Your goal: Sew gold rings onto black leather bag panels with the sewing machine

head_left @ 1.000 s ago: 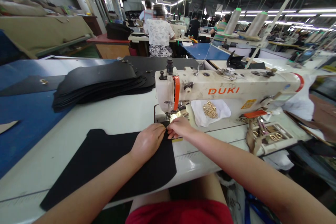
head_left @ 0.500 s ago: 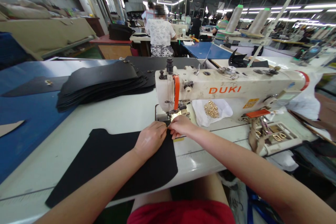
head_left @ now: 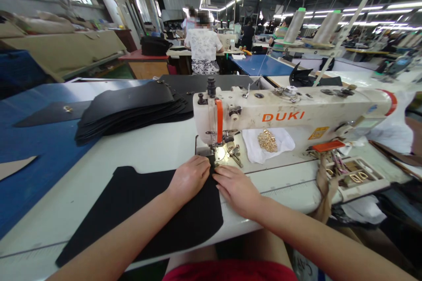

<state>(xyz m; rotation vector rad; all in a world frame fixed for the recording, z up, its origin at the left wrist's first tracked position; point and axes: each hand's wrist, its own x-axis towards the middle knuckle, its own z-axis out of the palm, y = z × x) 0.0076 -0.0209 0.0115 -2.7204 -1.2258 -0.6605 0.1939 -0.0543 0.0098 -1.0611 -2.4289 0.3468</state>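
A large black panel (head_left: 132, 189), which looks like leather or stiff fabric, lies flat on the sewing table with its right corner at the presser foot of the white sewing machine (head_left: 247, 112). My left hand (head_left: 189, 178) rests on that corner, fingers curled and pressed together on the material just before the foot. Beside it, my right hand (head_left: 239, 189) lies low over the panel's right edge. Its fingers are stretched toward the left, their tips touching the material. A narrow dark piece runs under the foot between the hands; its far end is hidden.
Gold metal rings (head_left: 267, 140) lie on a white plastic bag (head_left: 252, 149) under the machine arm. At right stands a parts tray (head_left: 379, 182) with gold buckles. Stacked black panels (head_left: 128, 101) sit at back left. A co-worker (head_left: 204, 46) stands beyond.
My right hand has drawn back toward me from the needle area and its fingers have straightened. The left hand stays at the panel's corner. The view has shifted slightly.
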